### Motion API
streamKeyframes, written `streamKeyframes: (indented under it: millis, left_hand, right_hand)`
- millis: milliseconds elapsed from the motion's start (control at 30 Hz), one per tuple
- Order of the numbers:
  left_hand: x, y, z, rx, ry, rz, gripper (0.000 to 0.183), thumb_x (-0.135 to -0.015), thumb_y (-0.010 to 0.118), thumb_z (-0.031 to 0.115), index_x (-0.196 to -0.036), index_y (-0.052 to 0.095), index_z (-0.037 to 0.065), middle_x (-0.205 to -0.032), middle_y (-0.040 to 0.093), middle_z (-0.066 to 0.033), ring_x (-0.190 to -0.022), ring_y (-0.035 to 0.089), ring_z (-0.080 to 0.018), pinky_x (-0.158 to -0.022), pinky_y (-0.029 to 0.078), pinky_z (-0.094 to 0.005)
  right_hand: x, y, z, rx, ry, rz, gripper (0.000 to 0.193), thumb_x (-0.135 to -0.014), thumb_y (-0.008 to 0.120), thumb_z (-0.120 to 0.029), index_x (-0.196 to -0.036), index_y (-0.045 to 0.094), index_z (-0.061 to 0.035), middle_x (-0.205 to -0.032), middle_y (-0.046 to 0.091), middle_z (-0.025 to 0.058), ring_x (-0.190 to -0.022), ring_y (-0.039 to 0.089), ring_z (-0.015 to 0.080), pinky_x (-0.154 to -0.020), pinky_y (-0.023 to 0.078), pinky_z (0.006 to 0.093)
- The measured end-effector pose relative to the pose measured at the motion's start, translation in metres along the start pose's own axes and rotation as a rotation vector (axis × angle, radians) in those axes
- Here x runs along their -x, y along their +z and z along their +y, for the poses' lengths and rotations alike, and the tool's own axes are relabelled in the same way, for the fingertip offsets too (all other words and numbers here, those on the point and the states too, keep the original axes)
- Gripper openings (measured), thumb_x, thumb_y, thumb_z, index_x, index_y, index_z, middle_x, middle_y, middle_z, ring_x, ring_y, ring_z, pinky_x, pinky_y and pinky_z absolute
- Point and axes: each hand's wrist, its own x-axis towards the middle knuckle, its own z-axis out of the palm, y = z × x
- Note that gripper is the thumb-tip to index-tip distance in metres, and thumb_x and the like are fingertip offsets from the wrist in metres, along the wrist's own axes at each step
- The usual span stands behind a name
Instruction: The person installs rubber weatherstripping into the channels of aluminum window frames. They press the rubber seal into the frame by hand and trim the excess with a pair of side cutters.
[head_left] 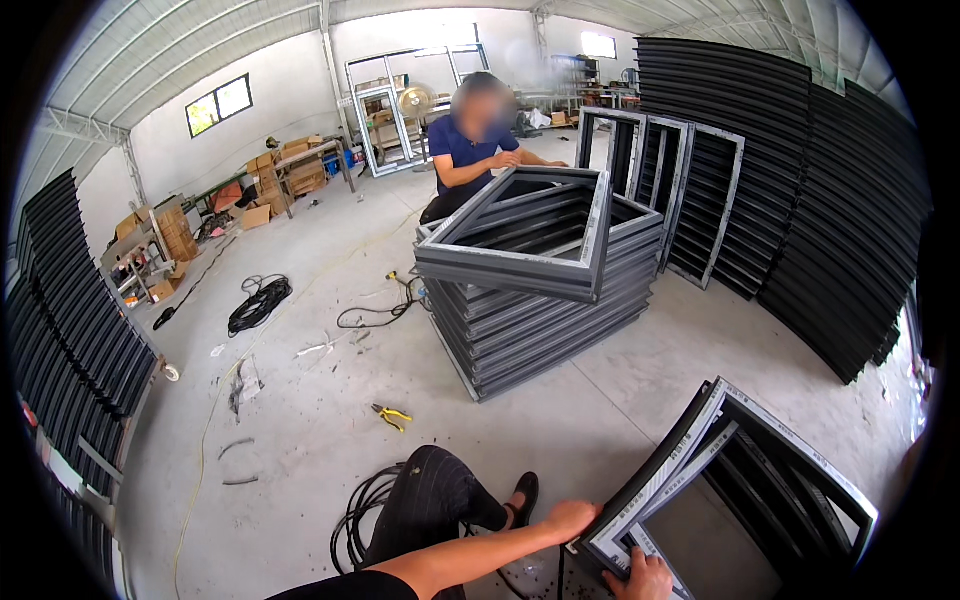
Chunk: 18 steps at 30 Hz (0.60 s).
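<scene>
A dark grey window frame (pixel 690 470) with pale printed film on its face stands tilted at the lower right. My left hand (pixel 573 521) is closed at the frame's near left corner, its fingers partly hidden. Just right of it, my right hand (pixel 643 577) grips the lower bar of the same frame, fingertips over the inner edge. More dark frames (pixel 790 490) lean behind this one. In the middle, a stack of grey frames (pixel 540 330) carries one more frame (pixel 510 260) set askew on top.
Behind the stack crouches a co-worker (pixel 470 150), hands at the top frame. Yellow-handled pliers (pixel 392 416) and coiled black cables (pixel 260 303) lie on the concrete floor. Tall dark frame stacks (pixel 720 130) stand at right and left. Cardboard boxes (pixel 265 185) sit near the back wall.
</scene>
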Motion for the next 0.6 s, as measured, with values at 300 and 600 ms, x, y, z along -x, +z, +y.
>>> streamKeyframes:
  millis: [300, 600]
  left_hand:
    - [0.019, 0.027, -0.026, 0.314, -0.204, 0.214, 0.035, -0.097, 0.048, 0.035, -0.091, 0.058, 0.002, -0.082, 0.064, -0.0209, -0.08, 0.061, -0.0405, -0.068, 0.046, -0.0469]
    - [0.15, 0.163, -0.04, 0.916, -0.37, -0.338, 0.054, -0.093, 0.052, 0.055, -0.097, 0.063, 0.003, -0.079, 0.069, -0.0056, -0.07, 0.064, -0.0143, -0.063, 0.048, -0.0303]
  right_hand:
    - [-0.017, 0.008, -0.006, 0.025, 0.002, 0.15, 0.064, -0.062, 0.082, -0.042, -0.108, 0.061, -0.0039, -0.082, 0.062, 0.0146, -0.08, 0.061, 0.0343, -0.07, 0.049, 0.0437]
    - [-0.008, 0.024, 0.003, 0.014, -0.023, 0.188, 0.068, -0.062, 0.082, -0.037, -0.116, 0.058, -0.0028, -0.093, 0.062, 0.0154, -0.092, 0.058, 0.035, -0.085, 0.045, 0.0445]
